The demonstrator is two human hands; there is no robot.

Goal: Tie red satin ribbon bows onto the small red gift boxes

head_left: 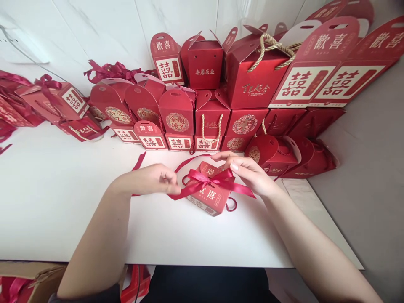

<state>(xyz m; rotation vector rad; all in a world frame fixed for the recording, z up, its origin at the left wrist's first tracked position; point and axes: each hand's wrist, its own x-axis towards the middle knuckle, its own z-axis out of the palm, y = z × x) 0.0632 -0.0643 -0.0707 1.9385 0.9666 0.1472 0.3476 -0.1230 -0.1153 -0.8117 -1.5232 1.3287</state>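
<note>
A small red gift box (206, 202) with pale lettering lies on the white table, tied with a shiny red ribbon bow (206, 180). My left hand (156, 179) is at the bow's left side, fingers curled closed at a ribbon tail; the exact grip is partly hidden. At the right loop, my right hand (251, 172) pinches the ribbon between thumb and fingers. One ribbon tail hangs free below that hand. A twisted red cord handle (232, 205) sticks out beside the box. More ribbon curves behind the box and passes behind my left hand.
Red gift boxes (178, 120) stand stacked along the tiled wall. Ribbon-tied boxes (52, 99) sit at the left, near a heap of loose ribbon bows (116, 71). A cardboard carton (47, 275) is below the table's front edge. A grey wall (372, 168) borders the right side.
</note>
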